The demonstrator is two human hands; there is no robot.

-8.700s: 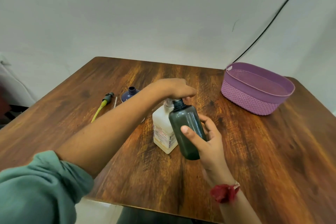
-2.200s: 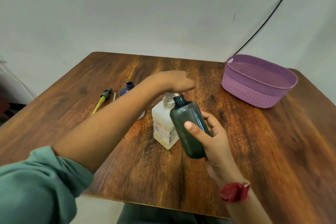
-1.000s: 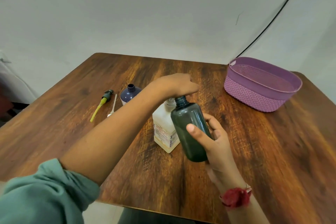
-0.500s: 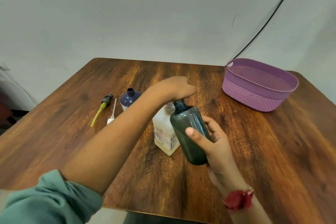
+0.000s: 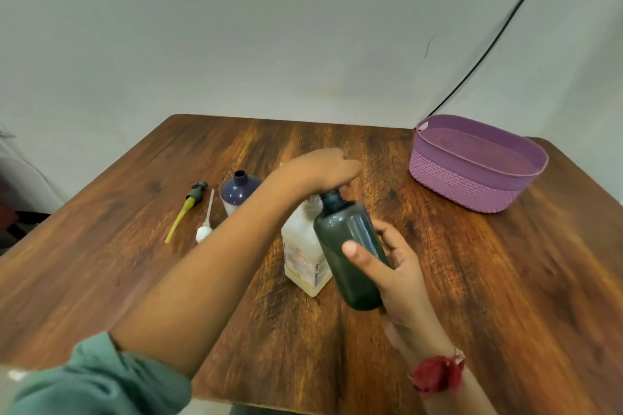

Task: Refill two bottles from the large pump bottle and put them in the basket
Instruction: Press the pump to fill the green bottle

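Left hand (image 5: pixel 323 168) keeps pressing the pump bottle (image 5: pixel 305 256); right hand (image 5: pixel 397 266) still grips the dark green bottle (image 5: pixel 350 256) against its spout, so filling continues, basket (image 5: pixel 472 189) still empty.

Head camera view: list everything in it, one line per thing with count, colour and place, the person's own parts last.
Table: 1, dark brown wood, fills the lower frame.
Basket: 1, purple, far right of the table.
Pump bottle: 1, white, table centre, top under the left hand.
Dark green bottle: 1, uncapped, held beside the pump bottle, its mouth at the pump.
Dark blue bottle: 1, uncapped, standing left of centre.
Green-and-yellow pump top: 1, lying at far left.
White pump top: 1, lying between the green-and-yellow one and the dark blue bottle.
Cable: 1, black, along the wall at upper right.
Left hand: 1, on the pump head; green sleeve.
Right hand: 1, gripping the dark green bottle; red wristband.
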